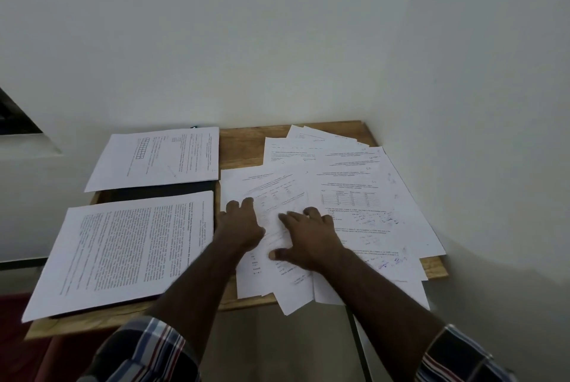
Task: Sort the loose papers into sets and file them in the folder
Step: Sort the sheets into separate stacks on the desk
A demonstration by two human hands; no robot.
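loose papers fanned on table; left hand and right hand press flat.

Left hand & right hand both palm-down, fingers spread, prob. pressing flat.

Wooden table: dark folder, fanned loose papers directly on it.

You have two hands on the desk, your left hand and your right hand; two separate white printed paper sets, the far set and the near set; one fanned heap of loose white sheets; one dark folder; one small wooden table.
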